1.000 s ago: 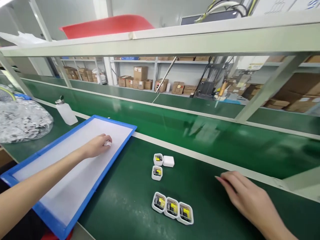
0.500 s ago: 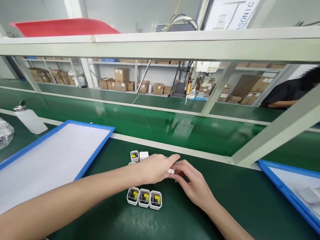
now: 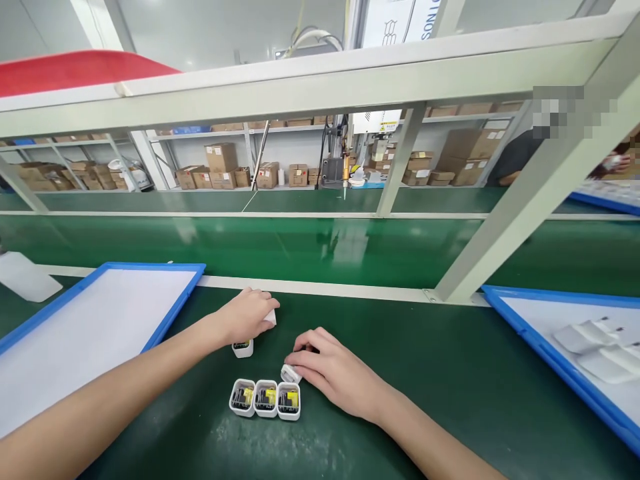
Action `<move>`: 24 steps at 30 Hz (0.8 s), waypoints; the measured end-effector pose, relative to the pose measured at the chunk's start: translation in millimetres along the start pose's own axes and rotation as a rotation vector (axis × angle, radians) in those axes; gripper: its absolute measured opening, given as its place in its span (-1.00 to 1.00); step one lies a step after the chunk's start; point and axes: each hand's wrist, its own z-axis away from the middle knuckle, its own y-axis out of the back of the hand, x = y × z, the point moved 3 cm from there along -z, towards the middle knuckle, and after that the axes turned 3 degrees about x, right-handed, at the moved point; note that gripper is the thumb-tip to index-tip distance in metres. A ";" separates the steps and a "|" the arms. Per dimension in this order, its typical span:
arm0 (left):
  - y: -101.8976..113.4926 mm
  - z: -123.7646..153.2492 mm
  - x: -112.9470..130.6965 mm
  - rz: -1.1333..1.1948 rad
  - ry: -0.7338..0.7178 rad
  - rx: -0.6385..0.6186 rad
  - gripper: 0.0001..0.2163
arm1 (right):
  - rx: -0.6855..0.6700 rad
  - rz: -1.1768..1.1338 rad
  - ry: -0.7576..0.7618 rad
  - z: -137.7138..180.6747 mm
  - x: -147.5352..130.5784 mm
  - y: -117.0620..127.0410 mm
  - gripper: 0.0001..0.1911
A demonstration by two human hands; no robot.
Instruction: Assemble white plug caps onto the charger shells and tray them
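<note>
Half a second ago the two hands met together in the middle of the frame over one small white piece; now they are apart. The left hand (image 3: 247,317) has gone up and to the left, and the right hand (image 3: 333,370) has come lower, toward the bottom centre.

The left hand is curled, palm down, with its fingers closed around a white block (image 3: 271,317); only one corner of the block shows past the fingertips. Just below this hand one open shell (image 3: 243,347) stands alone on the green table (image 3: 400,373), with something yellow inside.

The right hand lies palm down with bent fingers, and the fingertips rest on a small white cap (image 3: 290,373). Whether it pinches the cap or only presses on it, I cannot tell. The cap touches the right end of a row of three shells (image 3: 265,399), which stand side by side, open upward, near the bottom centre.

At the left of the frame lies a blue-edged tray (image 3: 175,293), and beyond it, at the left edge, a white bottle (image 3: 25,277). At the right lies a second blue tray (image 3: 520,327) with flat white pieces (image 3: 590,337) in it. In the upper right, behind the frame bars, another person's dark sleeve (image 3: 510,160) shows
</note>
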 end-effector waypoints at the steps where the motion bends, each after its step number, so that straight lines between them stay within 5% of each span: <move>1: -0.5 -1.8 2.8 0.026 -0.001 0.018 -0.73 | -0.005 0.005 -0.001 0.6 0.6 0.1 -0.77; 8: -4.6 -13.8 28.8 0.276 -0.006 0.152 -0.84 | -0.108 -0.078 -0.021 6.1 1.1 7.8 -0.52; 16: -29.1 -21.4 23.7 0.480 -0.022 0.107 -0.70 | -0.013 -0.011 0.081 4.8 4.3 -0.6 -0.80; 22: -19.9 -23.6 26.4 0.487 0.025 0.051 -0.82 | -0.066 0.059 0.061 4.5 1.1 -3.1 -0.66; 24: -17.4 -25.4 26.9 0.506 0.034 0.023 -0.83 | -0.076 0.085 0.072 4.4 1.1 -5.6 -0.76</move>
